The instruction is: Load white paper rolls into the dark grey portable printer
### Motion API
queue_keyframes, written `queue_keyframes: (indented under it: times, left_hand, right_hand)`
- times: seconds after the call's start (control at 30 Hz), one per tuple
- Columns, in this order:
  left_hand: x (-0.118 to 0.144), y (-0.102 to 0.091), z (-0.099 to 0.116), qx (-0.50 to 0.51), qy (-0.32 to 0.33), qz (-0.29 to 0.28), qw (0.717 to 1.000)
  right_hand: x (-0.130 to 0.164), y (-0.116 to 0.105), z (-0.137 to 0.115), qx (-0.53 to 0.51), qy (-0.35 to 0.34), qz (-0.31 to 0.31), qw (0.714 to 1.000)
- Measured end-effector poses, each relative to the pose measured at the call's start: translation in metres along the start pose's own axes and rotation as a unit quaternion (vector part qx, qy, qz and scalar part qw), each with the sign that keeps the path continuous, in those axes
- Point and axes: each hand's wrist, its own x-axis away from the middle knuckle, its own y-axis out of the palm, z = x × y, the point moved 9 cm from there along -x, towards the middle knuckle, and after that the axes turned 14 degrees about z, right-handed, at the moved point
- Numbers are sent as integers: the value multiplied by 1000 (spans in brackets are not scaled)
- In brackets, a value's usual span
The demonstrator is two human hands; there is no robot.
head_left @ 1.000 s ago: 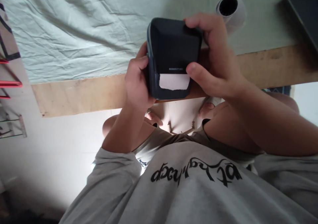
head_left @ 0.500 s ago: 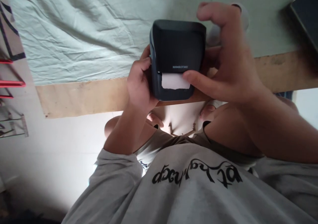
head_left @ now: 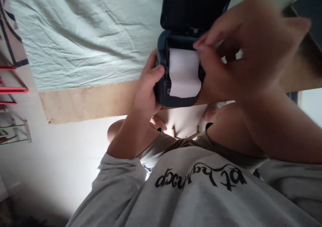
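Note:
A dark label printer [head_left: 163,54] is held over the table's front edge with its lid [head_left: 192,10] swung up and back. Inside lies a roll of white paper [head_left: 184,67], its torn end hanging over the front. My left hand [head_left: 148,84] wraps the printer's left side, thumb on the rim beside the roll. At the roll's upper right corner, the thumb and fingertips of my right hand [head_left: 248,49] come together in a pinch. Motion blurs that hand, and whatever lies between its fingertips cannot be made out.
A wrinkled pale green cloth [head_left: 88,35] covers the table, leaving a bare wooden strip [head_left: 93,101] along the front. At the far right sits a dark box-like object [head_left: 308,22]. Red-edged racks [head_left: 13,90] stand at the left. My legs are under the table edge.
The printer's lid, closed before, now stands open and exposes the paper roll. My right hand has gone from the front and side of the lid to the roll's upper right corner.

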Motion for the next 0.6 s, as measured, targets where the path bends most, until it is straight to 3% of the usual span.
queue_keyframes:
  times: [0.13, 0.27, 0.4, 0.6]
  left_hand:
    - [0, 1, -1, -26, 8, -6, 1000]
    - [0, 0, -1, -32, 17, -13, 999]
    - [1, -3, -2, -59, 14, -2, 998]
    - [1, -1, -2, -88, 7, -4, 996]
  right_hand:
    - [-2, 5, -13, 139, -48, -43, 988]
    - [0, 14, -15, 167, -20, -149, 974]
    - [6, 21, -9, 165, 1, -196, 967]
    - [4, 10, -14, 57, -20, -158, 986]
